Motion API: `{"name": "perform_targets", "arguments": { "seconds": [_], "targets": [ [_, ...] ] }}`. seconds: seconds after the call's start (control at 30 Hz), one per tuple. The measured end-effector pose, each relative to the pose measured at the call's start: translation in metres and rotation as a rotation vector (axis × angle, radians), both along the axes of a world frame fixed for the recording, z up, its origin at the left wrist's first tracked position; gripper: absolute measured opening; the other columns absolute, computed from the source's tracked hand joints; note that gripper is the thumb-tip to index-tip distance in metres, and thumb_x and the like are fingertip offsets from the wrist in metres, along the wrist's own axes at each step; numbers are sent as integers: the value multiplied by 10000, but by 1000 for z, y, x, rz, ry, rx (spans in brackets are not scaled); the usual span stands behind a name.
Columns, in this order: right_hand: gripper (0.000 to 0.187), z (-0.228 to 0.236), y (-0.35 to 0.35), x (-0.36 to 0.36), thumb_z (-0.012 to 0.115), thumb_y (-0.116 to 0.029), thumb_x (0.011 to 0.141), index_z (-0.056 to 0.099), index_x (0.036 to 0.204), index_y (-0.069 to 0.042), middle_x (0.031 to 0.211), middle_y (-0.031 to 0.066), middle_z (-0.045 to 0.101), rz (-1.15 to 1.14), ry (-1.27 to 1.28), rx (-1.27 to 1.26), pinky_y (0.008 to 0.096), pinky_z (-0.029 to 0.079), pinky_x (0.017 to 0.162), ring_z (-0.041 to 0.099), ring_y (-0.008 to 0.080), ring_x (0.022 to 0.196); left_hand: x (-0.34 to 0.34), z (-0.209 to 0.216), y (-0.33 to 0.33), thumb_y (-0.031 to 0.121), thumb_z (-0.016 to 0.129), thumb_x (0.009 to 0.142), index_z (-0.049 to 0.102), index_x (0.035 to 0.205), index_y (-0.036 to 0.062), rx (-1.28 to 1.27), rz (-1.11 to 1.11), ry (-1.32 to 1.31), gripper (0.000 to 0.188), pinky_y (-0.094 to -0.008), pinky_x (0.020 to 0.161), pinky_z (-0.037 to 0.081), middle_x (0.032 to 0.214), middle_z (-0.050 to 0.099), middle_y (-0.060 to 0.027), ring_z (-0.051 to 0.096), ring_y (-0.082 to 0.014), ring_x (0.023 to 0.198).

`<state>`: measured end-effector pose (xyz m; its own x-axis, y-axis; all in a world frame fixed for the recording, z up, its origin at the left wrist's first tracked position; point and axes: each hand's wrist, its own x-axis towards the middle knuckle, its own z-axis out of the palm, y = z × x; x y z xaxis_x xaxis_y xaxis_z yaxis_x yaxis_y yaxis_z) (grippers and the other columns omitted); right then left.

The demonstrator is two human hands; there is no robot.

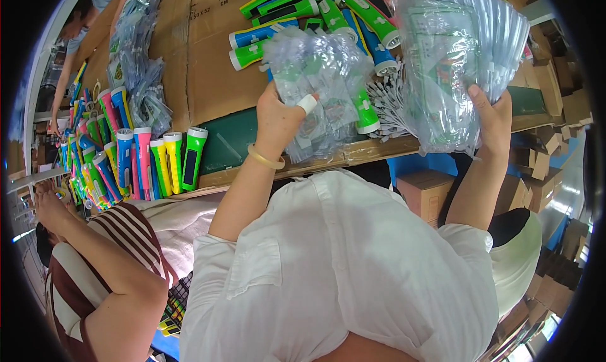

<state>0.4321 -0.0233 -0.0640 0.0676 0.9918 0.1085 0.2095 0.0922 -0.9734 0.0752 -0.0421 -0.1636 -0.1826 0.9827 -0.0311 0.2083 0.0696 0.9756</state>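
Note:
My left hand (278, 116), with white tape round its thumb, grips a smaller bunch of clear plastic bags (328, 84) above the table edge. To its right, my right hand (493, 119) is closed on a thicker stack of clear plastic bags (442, 59), which fans out at its upper right and has green printing showing through. Partly hidden behind the left bunch lie blue, green and yellow flashlights (287, 10). One green flashlight (366, 114) pokes out beside it. A heap of white cables (392, 103) sits between the two bunches.
Upright flashlights (192, 160) in several colours crowd the table's left edge, near more plastic bags (136, 59). Flattened cardboard (218, 59) covers part of the green tabletop (230, 141). Another person's arm (117, 264) is at the left. Cardboard boxes (426, 193) stand below right.

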Motion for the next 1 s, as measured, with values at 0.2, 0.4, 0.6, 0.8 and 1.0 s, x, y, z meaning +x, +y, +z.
{"name": "perform_targets", "arguments": {
  "seconds": [0.2,0.4,0.6,0.8,1.0],
  "targets": [
    [487,17,5,-14,815,-239,846,626,1203,34,1051,61,684,46,-25,-12,280,469,841,614,131,936,-73,2,1,144,743,897,537,1336,13,133,191,-794,503,-392,937,523,1256,624,-91,625,-223,1089],
    [414,21,35,-73,822,-134,817,658,1169,10,1038,24,696,657,-127,-106,268,489,847,597,79,931,-141,56,-26,437,663,932,490,1415,56,442,146,-1103,639,-478,1010,489,1388,564,-117,563,-305,1227],
    [550,-49,46,-181,828,-313,794,631,1203,-3,1073,191,705,1239,-567,-63,365,521,842,675,276,975,-129,68,-39,427,655,935,457,1456,77,529,106,-1160,658,-514,1130,373,1447,523,-112,503,-314,1303],
    [330,-77,27,-231,748,-178,799,660,1096,-63,944,171,727,1067,-1099,228,474,564,785,719,354,879,-127,59,-61,397,671,916,375,1500,62,466,127,-1059,736,-549,1149,364,1455,508,-157,496,-350,1323],
    [408,-83,64,-214,785,-242,797,616,1119,-58,920,170,713,844,-1125,288,482,549,763,704,368,893,-136,50,-68,402,661,916,395,1477,44,445,218,-948,717,-542,1133,381,1414,529,-177,516,-348,1293]
  ]
}}
